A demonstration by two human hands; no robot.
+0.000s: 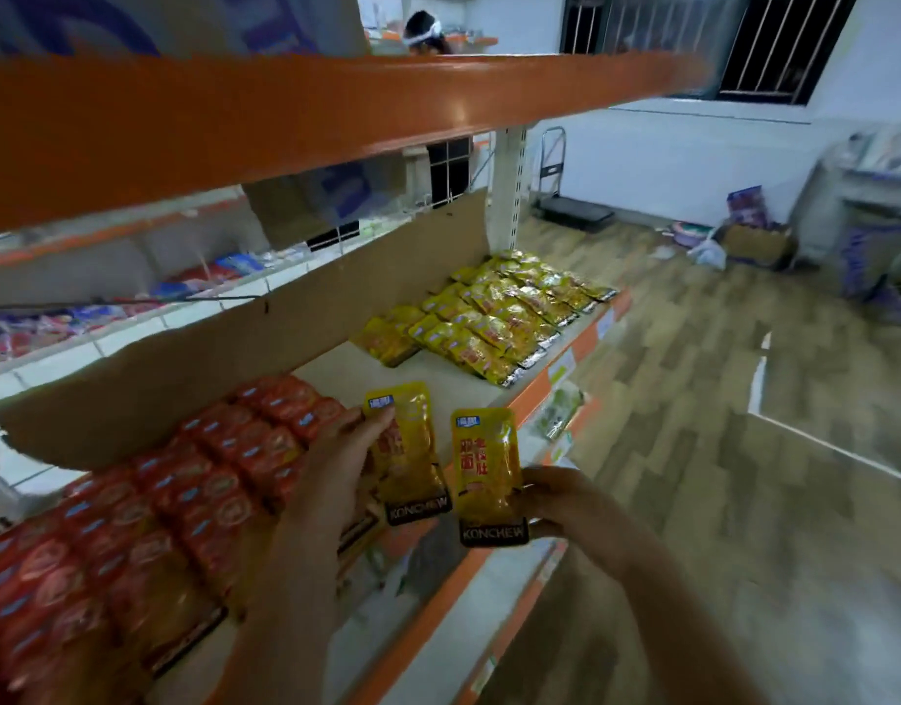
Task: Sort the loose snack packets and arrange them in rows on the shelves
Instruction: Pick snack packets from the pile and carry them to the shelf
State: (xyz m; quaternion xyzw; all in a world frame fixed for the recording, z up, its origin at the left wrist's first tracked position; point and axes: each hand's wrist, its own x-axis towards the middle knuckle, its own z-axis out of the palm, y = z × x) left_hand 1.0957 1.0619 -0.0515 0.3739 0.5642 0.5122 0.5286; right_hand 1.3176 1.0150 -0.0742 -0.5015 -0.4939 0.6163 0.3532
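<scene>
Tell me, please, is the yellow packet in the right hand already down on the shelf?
No. The right hand pinches the yellow packet upright by its lower edge, off the shelf.

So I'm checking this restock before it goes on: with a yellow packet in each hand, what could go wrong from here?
1. The right hand pinches its yellow packet only at a lower edge, out past the shelf lip; it might slip and fall to the floor.
2. The left hand holds its packet over the red packets; set down there, it would mix the sorts. The yellow rows lie further along.
</scene>
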